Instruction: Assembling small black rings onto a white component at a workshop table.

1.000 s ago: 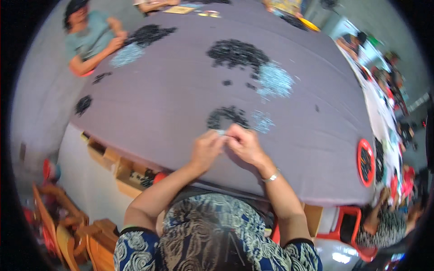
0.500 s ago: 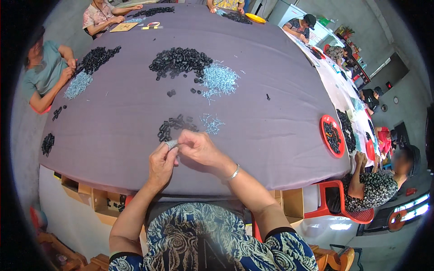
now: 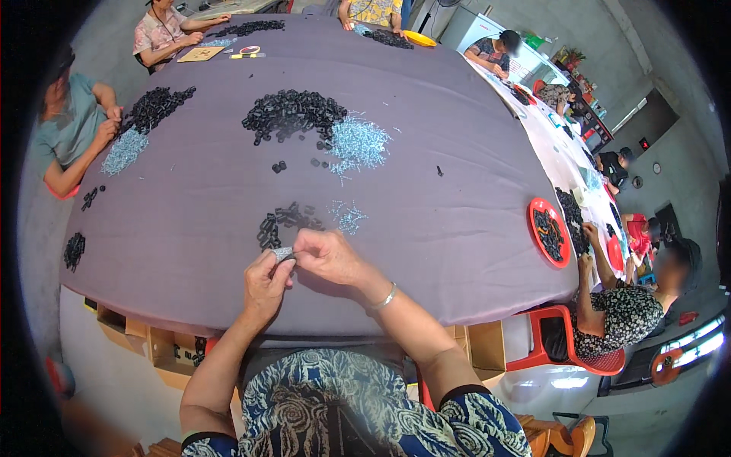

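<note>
My left hand (image 3: 264, 286) is closed around a small pale grey piece (image 3: 282, 253) near the table's front edge. A bit of something dark shows beside it at the fingertips. My right hand (image 3: 329, 255) meets it from the right, thumb and fingers pinched together; what they hold is too small to make out. Just beyond my hands lie a loose group of small black plastic parts (image 3: 269, 230) and a small scatter of thin light-blue pieces (image 3: 349, 218).
Farther off are a large heap of black parts (image 3: 293, 110) and a light-blue heap (image 3: 358, 142) on the grey tablecloth (image 3: 442, 228). A red plate (image 3: 549, 232) of dark parts stands at right. Co-workers sit around. Open cardboard boxes (image 3: 487, 346) are below the table edge.
The view has shifted slightly, so the table sits a little more to the left. My hands stay together at the pale piece. A co-worker at right now reaches farther forward.
</note>
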Tool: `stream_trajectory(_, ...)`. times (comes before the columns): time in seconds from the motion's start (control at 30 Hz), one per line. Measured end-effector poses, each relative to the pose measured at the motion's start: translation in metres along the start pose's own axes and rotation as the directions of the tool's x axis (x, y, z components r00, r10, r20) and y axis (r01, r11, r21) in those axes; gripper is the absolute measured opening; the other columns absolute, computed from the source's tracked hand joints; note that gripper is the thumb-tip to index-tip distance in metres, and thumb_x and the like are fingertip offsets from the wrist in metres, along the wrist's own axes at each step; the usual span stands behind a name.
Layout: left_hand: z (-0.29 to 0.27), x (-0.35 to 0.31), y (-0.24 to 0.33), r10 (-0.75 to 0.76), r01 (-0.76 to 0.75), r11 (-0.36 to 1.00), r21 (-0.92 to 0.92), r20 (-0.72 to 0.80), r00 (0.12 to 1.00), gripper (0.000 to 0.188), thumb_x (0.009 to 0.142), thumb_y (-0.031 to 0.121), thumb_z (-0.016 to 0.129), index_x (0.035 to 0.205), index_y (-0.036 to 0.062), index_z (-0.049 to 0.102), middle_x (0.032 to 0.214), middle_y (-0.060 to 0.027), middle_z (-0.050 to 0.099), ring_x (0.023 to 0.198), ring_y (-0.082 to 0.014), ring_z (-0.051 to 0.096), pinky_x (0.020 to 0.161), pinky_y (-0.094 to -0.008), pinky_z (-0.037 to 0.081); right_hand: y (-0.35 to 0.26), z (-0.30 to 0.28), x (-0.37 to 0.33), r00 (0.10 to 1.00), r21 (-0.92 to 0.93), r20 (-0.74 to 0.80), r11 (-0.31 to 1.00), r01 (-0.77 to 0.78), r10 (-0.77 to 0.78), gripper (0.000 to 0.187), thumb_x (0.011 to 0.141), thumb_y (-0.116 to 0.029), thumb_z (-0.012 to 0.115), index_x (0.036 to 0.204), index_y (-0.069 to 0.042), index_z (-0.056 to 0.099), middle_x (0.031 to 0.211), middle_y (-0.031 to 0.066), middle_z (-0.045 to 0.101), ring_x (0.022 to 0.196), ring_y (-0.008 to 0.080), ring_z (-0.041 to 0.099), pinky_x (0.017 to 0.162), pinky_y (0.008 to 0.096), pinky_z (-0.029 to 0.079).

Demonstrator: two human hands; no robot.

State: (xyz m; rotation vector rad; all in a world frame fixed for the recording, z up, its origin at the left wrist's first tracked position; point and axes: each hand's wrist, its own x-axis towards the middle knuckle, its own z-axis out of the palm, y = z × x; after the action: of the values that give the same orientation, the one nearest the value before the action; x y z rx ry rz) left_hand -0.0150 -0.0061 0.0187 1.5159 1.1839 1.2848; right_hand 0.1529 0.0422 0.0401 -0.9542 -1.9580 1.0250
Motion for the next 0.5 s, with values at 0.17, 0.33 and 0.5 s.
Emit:
stream_trajectory(0.17,0.0029,0.0000,0.0015,-0.010,0.010,1.000,0.015,0.009,1.000,0.008,0.087,0.002,0.057,0.089,-0.0038,0.061,0.073,-0.0022,0.052,0.057,-0.0075,0.051,0.051,-0.0232,0.045,0.0025,-0.0017,0.0001,0.999,-0.017,0.013,0.999,0.031,-0.031,0.006,0.080,-0.007,0.059,0.081,-0.003,0.056,0.066,0.0067,0.062,0.058,0.0125,0.058,0.056,0.0289,0.046)
stream_trajectory(0.33,0.0033,0.0005,0.0021,0.036,-0.037,0.996,0.086,0.005,0.999,0.009,0.088,0.004,0.056,0.089,-0.0039,0.060,0.073,-0.0022,0.052,0.056,-0.0077,0.051,0.051,-0.0236,0.043,0.0037,-0.0020,0.0008,0.999,0.022,0.003,0.998,0.052,-0.052,0.005,0.077,-0.004,0.057,0.079,-0.001,0.053,0.063,0.0122,0.057,0.055,0.0231,0.057,0.053,0.0344,0.044)
stream_trajectory(0.5,0.0018,0.0013,0.0025,0.047,-0.049,0.992,0.120,0.020,0.999,0.009,0.088,0.005,0.056,0.089,-0.0040,0.059,0.073,-0.0065,0.053,0.055,-0.0121,0.054,0.050,-0.0260,0.044,0.0057,-0.0036,0.0019,0.997,-0.030,0.071,0.999,0.034,-0.032,0.003,0.081,-0.004,0.055,0.082,-0.002,0.054,0.068,0.0084,0.061,0.063,0.0163,0.062,0.057,0.0305,0.048)
